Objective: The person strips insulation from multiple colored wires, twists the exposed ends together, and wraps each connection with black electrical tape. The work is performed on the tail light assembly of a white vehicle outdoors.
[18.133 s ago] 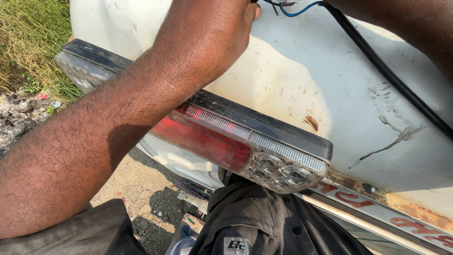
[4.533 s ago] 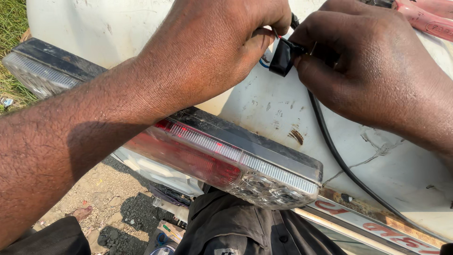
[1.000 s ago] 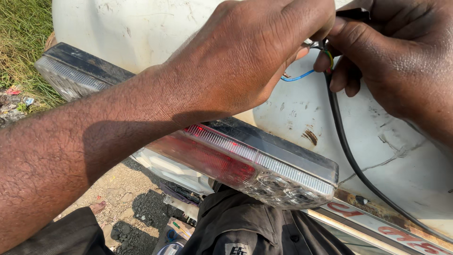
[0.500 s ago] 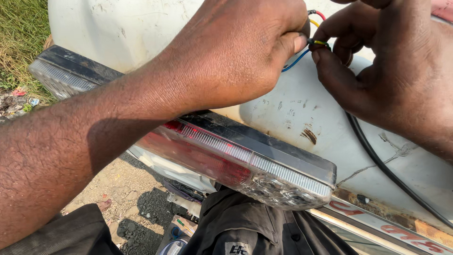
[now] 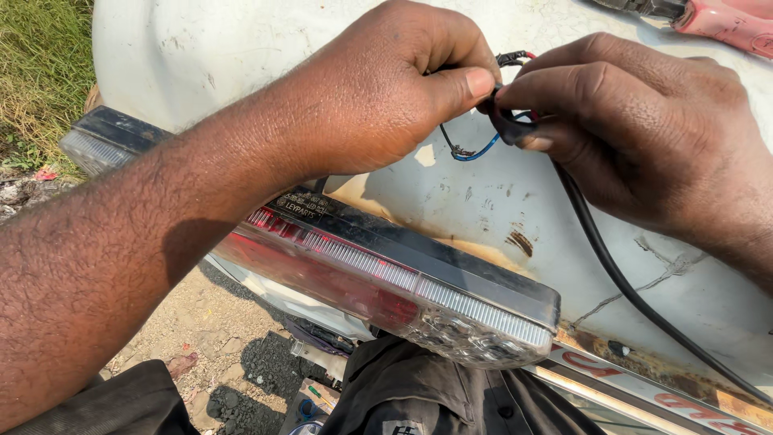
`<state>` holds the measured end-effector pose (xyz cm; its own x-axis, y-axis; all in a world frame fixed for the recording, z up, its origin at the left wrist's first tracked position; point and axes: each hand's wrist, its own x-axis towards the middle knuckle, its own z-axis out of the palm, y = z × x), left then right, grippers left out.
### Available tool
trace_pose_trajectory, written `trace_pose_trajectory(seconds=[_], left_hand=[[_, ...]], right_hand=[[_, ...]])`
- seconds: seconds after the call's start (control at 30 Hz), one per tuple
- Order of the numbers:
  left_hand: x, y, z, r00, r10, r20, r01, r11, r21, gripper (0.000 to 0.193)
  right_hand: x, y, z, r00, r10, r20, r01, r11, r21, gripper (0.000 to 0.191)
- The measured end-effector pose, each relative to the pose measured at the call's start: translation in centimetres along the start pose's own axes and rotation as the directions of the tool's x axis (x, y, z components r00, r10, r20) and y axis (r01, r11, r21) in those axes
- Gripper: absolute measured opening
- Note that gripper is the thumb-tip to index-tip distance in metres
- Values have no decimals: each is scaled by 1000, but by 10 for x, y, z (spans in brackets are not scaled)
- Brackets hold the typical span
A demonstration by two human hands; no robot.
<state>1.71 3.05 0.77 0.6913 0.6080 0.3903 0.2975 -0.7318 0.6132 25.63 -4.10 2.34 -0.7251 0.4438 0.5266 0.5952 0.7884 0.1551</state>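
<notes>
The left hand (image 5: 378, 97) has its fingers (image 5: 459, 84) curled shut, pinching thin wires (image 5: 471, 151), one of them blue, that loop just below its thumb. Touching it from the other side, the right hand (image 5: 644, 137) grips the end of a black cable (image 5: 612, 274) between closed fingers; the cable trails down and away over the white panel (image 5: 241, 48). Below both hands lies a long red and clear lamp unit (image 5: 403, 282)
</notes>
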Motion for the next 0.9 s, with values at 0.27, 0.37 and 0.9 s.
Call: trace_pose_trajectory(seconds=[0.27,0.37,0.9], left_hand=[[-2,5,-1,1000,-4,-31,6,999,47,18],[-2,7,-1,998,-44,-41,45,999,28,19],[-2,13,-6,988,-153,-24,151,986,-66,22]], right_hand=[[2,-5,-1,994,-105,-37,96,976,-195,40],[3,-6,-2,989,-141,-44,125,958,-260,39],[-9,-10,3,990,-106,-98,73,954,-290,27]])
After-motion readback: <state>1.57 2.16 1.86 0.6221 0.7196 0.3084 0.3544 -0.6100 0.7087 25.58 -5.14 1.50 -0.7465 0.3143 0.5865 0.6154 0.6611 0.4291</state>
